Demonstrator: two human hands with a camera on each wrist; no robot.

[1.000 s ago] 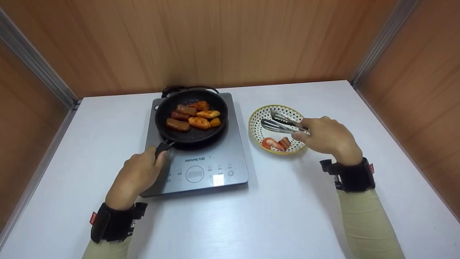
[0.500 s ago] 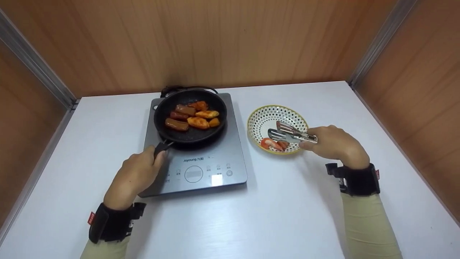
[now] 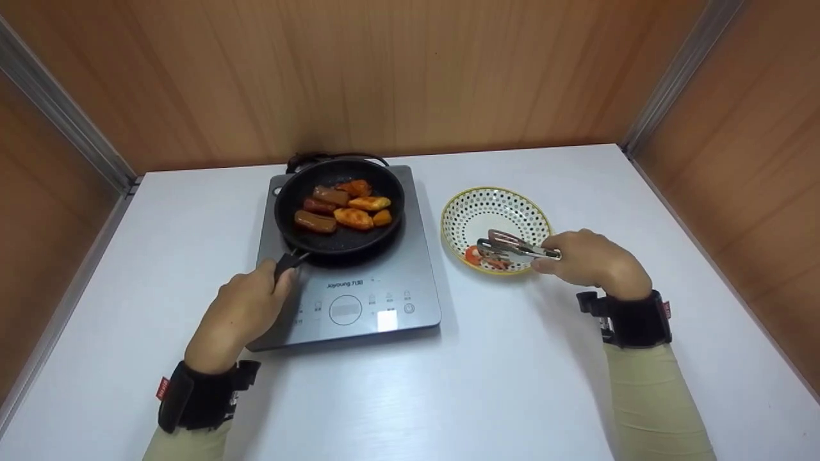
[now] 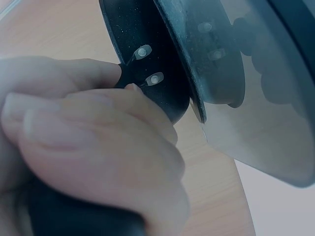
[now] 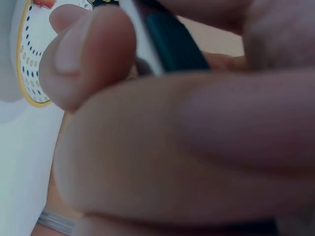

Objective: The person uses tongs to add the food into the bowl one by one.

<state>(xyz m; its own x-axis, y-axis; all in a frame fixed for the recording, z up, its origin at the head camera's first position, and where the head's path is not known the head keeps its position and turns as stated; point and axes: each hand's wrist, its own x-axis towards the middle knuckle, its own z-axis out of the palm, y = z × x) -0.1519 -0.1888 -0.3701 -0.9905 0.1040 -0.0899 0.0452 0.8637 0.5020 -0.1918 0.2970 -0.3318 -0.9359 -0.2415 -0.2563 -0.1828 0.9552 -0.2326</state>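
My left hand (image 3: 246, 307) grips the black handle of a frying pan (image 3: 339, 246), which sits on an induction cooker (image 3: 384, 282). In the left wrist view, fingers curl round the handle below the riveted pan wall (image 4: 167, 93). Several browned sausage and chicken-like pieces (image 3: 354, 218) lie in the pan. My right hand (image 3: 592, 259) holds metal tongs (image 3: 512, 245) over a dotted plate (image 3: 464, 205) with a yellow rim. The tong tips are down at a shrimp (image 3: 473, 255) and a small reddish-brown piece, both partly hidden by the tongs.
The white table (image 3: 384, 397) carries the cooker at left centre and the plate to its right. A wooden panel (image 3: 410, 77) closes the back, with further panels at both sides. A black cord (image 3: 307, 159) lies behind the pan.
The tongs have moved down and toward me, from the plate's middle onto the food at its near side, and their arms have drawn closer together. The left hand and pan look nearly still.
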